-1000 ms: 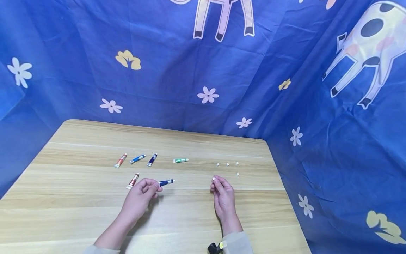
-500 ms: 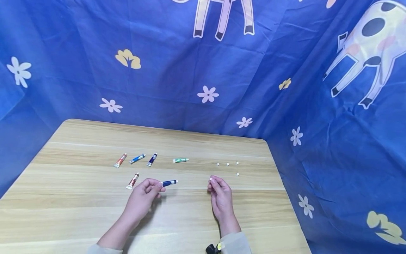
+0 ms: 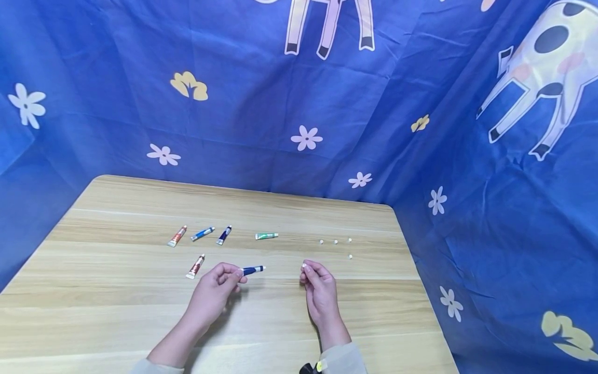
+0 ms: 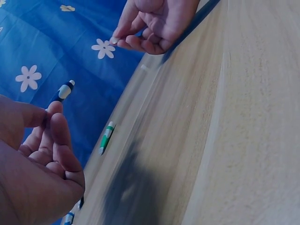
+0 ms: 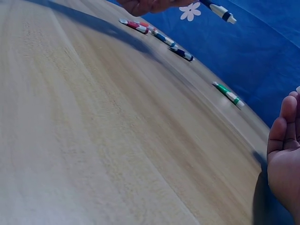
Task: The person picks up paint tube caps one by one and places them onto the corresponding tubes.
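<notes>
Right hand point(image 3: 321, 293) moved nearer navy tube point(image 3: 253, 270) in left hand point(image 3: 215, 290); pinches probable cap point(image 3: 304, 266).

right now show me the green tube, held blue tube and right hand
Green tube point(image 3: 267, 236): head view, middle of its body
Held blue tube point(image 3: 253, 270): head view, its exposed body
Right hand point(image 3: 321, 292): head view, middle of the hand

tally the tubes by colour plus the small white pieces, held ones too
Reddish tubes: 2
Blue tubes: 3 (1 in left hand)
Green tubes: 1
Small white pieces: 5 (1 in right hand)
Total: 11
</notes>
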`<state>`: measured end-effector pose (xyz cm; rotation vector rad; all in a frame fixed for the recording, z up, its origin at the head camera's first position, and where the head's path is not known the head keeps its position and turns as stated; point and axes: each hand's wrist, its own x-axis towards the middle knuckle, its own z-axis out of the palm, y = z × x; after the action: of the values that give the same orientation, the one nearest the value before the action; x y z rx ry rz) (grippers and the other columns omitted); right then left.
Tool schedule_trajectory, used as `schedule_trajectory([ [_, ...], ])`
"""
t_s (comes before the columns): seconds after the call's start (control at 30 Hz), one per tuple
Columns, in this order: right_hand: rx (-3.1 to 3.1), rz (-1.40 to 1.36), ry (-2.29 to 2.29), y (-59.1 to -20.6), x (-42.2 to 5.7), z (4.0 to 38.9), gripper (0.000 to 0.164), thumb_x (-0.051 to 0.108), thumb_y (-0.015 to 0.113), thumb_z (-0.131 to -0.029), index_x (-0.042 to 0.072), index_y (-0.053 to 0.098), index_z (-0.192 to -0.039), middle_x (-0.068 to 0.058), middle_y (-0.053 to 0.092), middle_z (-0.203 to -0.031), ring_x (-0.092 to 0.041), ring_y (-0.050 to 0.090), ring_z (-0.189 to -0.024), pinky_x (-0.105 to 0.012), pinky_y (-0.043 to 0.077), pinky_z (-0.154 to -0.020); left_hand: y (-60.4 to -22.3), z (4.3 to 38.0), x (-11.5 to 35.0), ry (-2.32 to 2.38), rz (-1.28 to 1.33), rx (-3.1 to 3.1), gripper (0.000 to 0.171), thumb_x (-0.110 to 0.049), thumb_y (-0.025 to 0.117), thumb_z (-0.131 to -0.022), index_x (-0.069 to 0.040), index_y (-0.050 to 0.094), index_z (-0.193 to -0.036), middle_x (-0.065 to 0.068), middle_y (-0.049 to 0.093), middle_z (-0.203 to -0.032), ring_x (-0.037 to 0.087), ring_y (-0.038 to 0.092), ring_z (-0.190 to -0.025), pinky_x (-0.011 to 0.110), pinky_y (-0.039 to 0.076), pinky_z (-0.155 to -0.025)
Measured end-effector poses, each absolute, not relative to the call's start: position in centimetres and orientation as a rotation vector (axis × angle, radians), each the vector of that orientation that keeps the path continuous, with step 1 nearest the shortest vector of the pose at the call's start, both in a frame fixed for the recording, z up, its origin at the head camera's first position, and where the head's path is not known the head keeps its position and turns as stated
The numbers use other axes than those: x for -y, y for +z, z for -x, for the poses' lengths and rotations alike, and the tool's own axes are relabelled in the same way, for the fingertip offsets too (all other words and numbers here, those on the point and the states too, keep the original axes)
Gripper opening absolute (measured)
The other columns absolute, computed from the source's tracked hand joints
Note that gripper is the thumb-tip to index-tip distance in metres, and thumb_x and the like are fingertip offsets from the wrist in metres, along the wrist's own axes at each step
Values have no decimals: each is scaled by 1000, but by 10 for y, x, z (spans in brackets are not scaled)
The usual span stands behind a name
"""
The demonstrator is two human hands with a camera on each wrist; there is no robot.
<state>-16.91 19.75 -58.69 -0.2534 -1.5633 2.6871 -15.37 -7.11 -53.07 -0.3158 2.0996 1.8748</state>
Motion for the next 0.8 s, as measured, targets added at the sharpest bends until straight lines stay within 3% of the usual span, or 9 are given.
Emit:
schedule_trajectory([
  [0.8,1654,219,2727,-589,-177,163,18,2,70,-102,18,78,-103,7,76,-94,-4,69,-81,-19,59,-82,-532,153,62,1872,280,-2109,21,-23,65,-109,-7,66,-122,0,77,-98,15,60,-73,23,43,-49],
])
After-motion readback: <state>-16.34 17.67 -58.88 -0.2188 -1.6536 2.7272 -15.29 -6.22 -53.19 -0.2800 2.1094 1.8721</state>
